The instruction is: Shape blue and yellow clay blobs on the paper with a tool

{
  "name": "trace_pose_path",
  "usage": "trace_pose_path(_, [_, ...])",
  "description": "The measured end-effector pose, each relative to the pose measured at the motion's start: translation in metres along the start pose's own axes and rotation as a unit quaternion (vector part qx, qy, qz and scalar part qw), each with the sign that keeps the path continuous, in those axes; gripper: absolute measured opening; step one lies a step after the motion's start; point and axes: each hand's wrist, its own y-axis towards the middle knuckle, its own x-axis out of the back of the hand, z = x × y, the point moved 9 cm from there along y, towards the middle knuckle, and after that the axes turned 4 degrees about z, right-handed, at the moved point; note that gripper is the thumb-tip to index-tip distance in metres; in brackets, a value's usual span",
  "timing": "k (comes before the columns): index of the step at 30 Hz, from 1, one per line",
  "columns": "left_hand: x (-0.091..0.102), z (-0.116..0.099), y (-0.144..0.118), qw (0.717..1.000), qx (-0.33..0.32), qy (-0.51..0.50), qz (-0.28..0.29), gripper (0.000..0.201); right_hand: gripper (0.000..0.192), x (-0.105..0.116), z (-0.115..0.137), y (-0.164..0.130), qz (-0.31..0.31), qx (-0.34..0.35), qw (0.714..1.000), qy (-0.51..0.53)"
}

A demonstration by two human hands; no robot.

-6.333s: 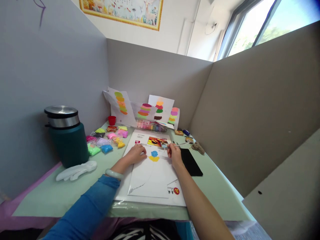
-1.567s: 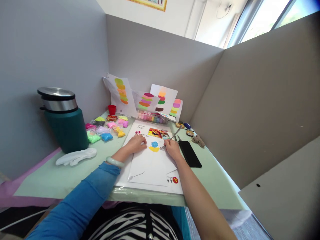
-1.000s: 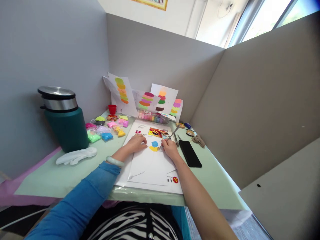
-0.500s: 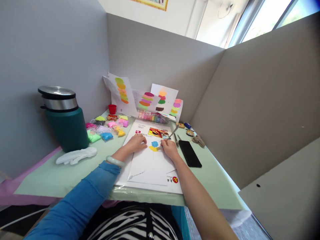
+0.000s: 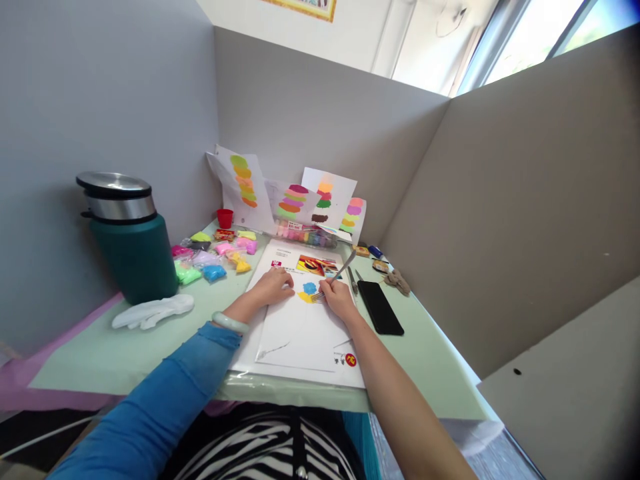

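My right hand (image 5: 338, 298) is closed round the handle of a metal fork (image 5: 345, 264). The fork's tines lie at the right side of a flat yellow patch (image 5: 305, 297), which looks like clay. Just above that patch sits a small blue piece (image 5: 309, 288) of the same look. Both are on a white sheet (image 5: 300, 333) laid over a larger printed sheet. My left hand (image 5: 273, 287) rests on the paper left of the yellow patch, fingers loosely bent and apart, holding nothing.
A big green flask (image 5: 133, 257) and a white glove-like bundle (image 5: 153, 312) stand and lie at left. Several bagged clay pieces (image 5: 214, 272) lie behind. A black phone (image 5: 381, 308) lies right of my hand. Painted sheets (image 5: 250, 187) lean against the partition.
My right hand has shifted slightly left with the fork, whose tines have moved a little further over the yellow patch. My left hand has stayed put.
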Motion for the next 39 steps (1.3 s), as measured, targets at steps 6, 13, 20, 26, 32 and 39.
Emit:
trace_pose_path(6, [-0.001, 0.001, 0.0, 1.0, 0.002, -0.005, 0.005, 0.019, 0.032, 0.0, -0.001, 0.001, 0.004, -0.005, 1.0, -0.027])
trace_pose_path(13, [0.0, 0.0, 0.0, 1.0, 0.002, -0.008, 0.004, 0.018, 0.034, 0.006, 0.001, 0.0, -0.014, -0.009, 1.0, -0.009])
trace_pose_path(20, [0.002, -0.002, -0.001, 1.0, 0.002, -0.006, 0.001, 0.018, 0.034, -0.006, 0.01, -0.002, 0.007, 0.013, 1.0, 0.026])
trace_pose_path(26, [0.001, -0.001, 0.0, 1.0, 0.0, -0.001, 0.003, 0.019, 0.032, -0.003, 0.007, -0.002, -0.005, 0.004, 0.999, -0.033])
trace_pose_path(32, [0.0, 0.0, 0.0, 1.0, 0.001, -0.008, 0.007, 0.019, 0.033, 0.004, 0.008, -0.002, -0.028, -0.001, 0.998, -0.047])
trace_pose_path(39, [-0.001, 0.0, 0.0, 1.0, -0.005, -0.006, 0.005, 0.018, 0.031, -0.004, 0.012, -0.002, 0.001, 0.008, 1.0, -0.027])
